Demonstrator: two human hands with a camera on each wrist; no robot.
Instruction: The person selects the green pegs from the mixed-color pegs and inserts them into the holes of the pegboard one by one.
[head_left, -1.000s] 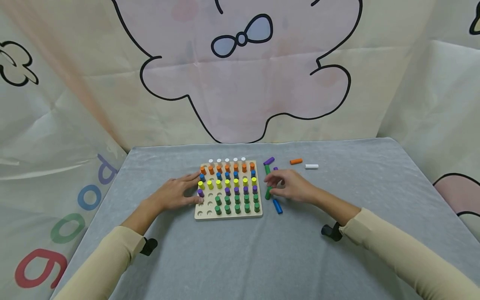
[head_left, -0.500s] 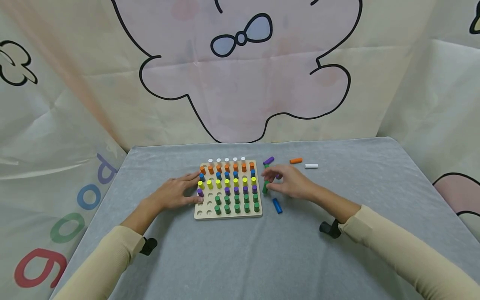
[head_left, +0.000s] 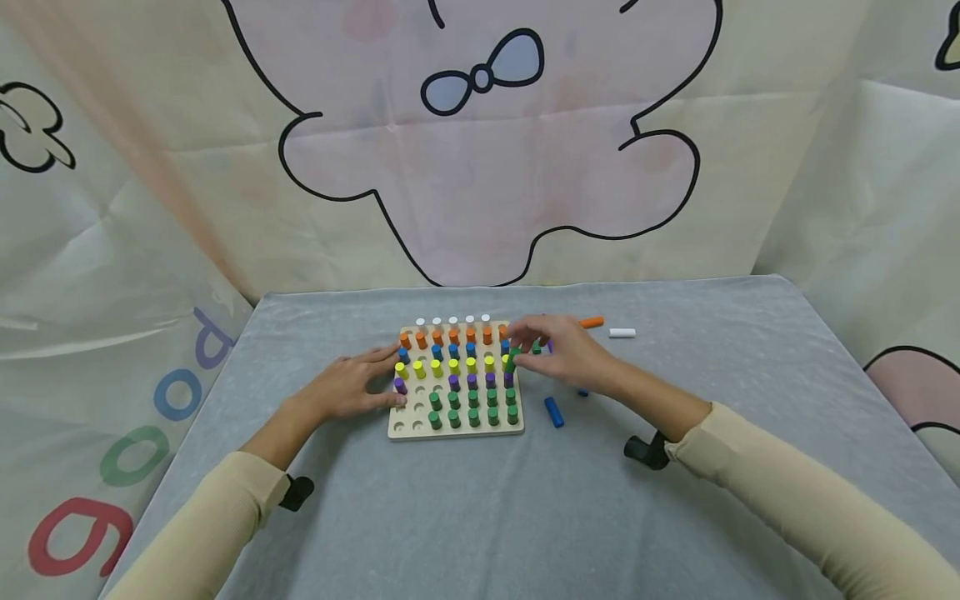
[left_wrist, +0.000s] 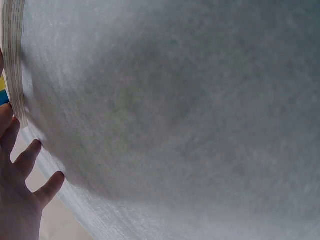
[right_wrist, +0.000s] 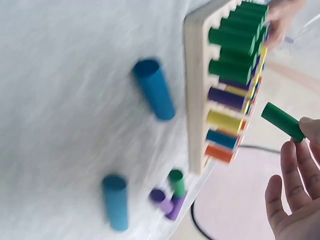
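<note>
A wooden pegboard (head_left: 453, 434) with rows of white, orange, blue, yellow, purple and green pegs lies on the cloth. My left hand (head_left: 341, 387) rests at its left edge, thumb and fingers spread; in the left wrist view the fingers (left_wrist: 48, 189) are extended beside the board's side. Between thumb and fingertips, my right hand (head_left: 570, 354) pinches a green peg (right_wrist: 282, 121), tilted, above the right part of the board. The right wrist view shows that peg apart from the standing pegs. Several holes at the board's front left hold no peg.
To the right of the board lie a blue peg (head_left: 553, 412), another blue peg (right_wrist: 116, 202), an orange peg (head_left: 592, 322) and a white peg (head_left: 622, 332). A loose green peg (right_wrist: 177, 183) lies by two purple pegs (right_wrist: 161, 201). A printed curtain (head_left: 480, 183) stands behind the table.
My right hand has lifted a green peg off the cloth and moved it left, over the board's right side. My left hand has stayed in place.
</note>
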